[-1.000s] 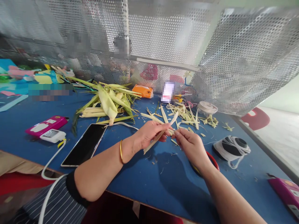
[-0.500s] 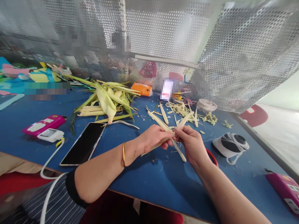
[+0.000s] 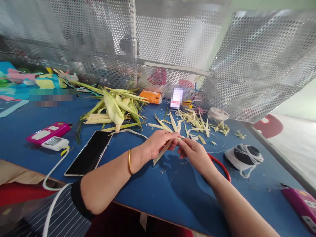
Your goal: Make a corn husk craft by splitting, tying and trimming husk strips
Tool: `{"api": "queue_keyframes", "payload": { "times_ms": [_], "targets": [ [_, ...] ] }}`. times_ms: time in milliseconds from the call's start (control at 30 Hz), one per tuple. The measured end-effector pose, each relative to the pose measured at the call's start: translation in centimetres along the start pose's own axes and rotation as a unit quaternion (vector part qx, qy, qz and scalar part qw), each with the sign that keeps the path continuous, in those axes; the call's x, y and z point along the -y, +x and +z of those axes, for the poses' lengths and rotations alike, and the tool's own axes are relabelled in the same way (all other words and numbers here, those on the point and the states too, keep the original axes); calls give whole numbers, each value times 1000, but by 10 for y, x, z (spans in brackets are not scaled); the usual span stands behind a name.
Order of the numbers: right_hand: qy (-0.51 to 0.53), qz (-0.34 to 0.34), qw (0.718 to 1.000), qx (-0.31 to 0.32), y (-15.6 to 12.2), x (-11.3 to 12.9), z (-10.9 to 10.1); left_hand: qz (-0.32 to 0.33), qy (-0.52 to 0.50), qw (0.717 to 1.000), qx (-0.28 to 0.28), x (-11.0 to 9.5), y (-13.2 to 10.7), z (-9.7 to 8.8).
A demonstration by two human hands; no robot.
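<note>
Husk strips in work: the pale cream, narrow, flat corn-husk strips are in the centre of the frame, lifted over the blue flat-topped table. One end points upward, another slants to the lower left.

Left hand: the bare left hand, with a smooth gold-coloured bangle at the wrist, has its grip closed. The thumb presses the strips from above, near the place where they cross.

Right hand: the bare right hand reaches in from the lower right of the frame. Its grip is closed in a small pinch on the right end of the strips; the exact contact is too small to see.

Step in hand: in my judgement, the strips are being crossed or folded over each other, left hand holding, right hand working the end. Whether a knot exists, I cannot tell.

Next move: it probably calls for a firm left thumb and an even, gentle pull by the right hand, because thin husk may split.

Supply nearby: a heap of green and yellowish corn husks lies left of centre; small pale husk scraps lie right of centre.

Winding at right: a rounded black core wrapped with white cord stands apart from both hands.
</note>
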State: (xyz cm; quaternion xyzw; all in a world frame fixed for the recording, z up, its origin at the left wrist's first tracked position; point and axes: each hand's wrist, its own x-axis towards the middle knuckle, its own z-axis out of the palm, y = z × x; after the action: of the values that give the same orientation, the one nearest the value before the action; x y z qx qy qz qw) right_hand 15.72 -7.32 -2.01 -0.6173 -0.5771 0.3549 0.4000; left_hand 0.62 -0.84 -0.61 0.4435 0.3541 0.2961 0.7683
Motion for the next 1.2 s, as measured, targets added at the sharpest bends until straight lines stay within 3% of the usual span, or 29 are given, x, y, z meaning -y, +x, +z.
{"api": "queue_keyframes", "payload": {
  "times_ms": [133, 233, 300, 367, 467, 533, 600, 700, 867, 1033, 1100, 1200],
  "targets": [
    [-146, -76, 985, -51, -10, 4, 7, 59, 29, 997, -45, 6, 5, 1],
    [-149, -79, 985, -43, -11, 7, 5, 69, 50, 994, -70, 8, 6, 2],
    [-92, -50, 992, -66, -7, 6, 1, 42, 60, 996, -47, 6, 3, 3],
    [23, -6, 996, -88, -2, 6, -2, 5, 76, 997, 14, 4, -1, 3],
    [208, 59, 975, -46, 2, 6, -5, -32, 103, 990, 86, 3, -6, 5],
    [262, 67, 962, -36, 3, 6, -4, -35, 112, 988, 96, 4, -9, 7],
    [272, 49, 958, -75, 3, 3, -2, -32, 122, 987, 99, 5, -9, 8],
    [264, 24, 955, -136, 6, -3, 1, -37, 138, 985, 96, 6, -9, 9],
    [212, 20, 964, -158, 12, -8, -6, -14, 90, 994, 63, 4, -7, 5],
    [-4, -86, 957, -278, 3, -1, -10, 21, -23, 999, 31, 1, 0, -3],
    [-71, -109, 964, -231, -3, 0, -4, 48, -47, 998, 11, 1, 3, -3],
    [-68, -95, 990, -80, -7, 0, 11, 62, -73, 995, -4, 3, 4, 0]
  ]
}}
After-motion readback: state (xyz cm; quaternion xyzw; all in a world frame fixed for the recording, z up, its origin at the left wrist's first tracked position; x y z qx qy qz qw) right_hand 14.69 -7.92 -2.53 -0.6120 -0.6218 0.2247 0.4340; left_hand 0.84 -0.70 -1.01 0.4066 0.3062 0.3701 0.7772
